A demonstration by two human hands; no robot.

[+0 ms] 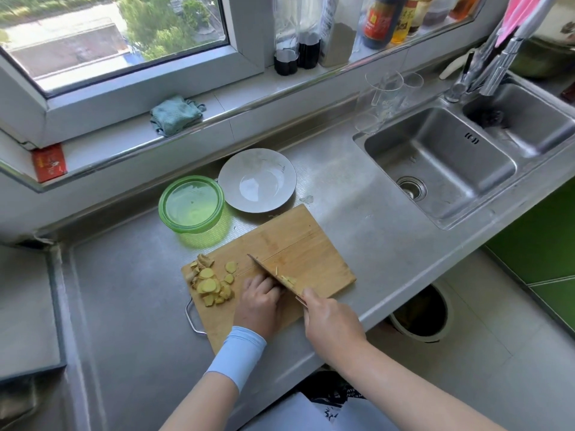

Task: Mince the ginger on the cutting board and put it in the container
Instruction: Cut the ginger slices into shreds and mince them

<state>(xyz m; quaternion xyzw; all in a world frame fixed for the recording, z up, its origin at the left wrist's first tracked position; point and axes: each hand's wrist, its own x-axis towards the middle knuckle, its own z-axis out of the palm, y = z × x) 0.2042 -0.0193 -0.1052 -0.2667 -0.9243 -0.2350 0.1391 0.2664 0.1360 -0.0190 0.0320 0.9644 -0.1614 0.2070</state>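
A bamboo cutting board lies on the steel counter. Several yellow ginger slices sit in a pile at its left end. My right hand grips the handle of a cleaver, whose blade stands edge-down on the board with thin ginger strips on its right side. My left hand has its fingers curled down against the blade's left side, on ginger that is hidden under them. A green round container stands behind the board's left end.
A grey plate sits beside the container. A double steel sink with faucet and several clear glasses lies to the right. Bottles line the windowsill, and a teal cloth rests there. A bin stands on the floor.
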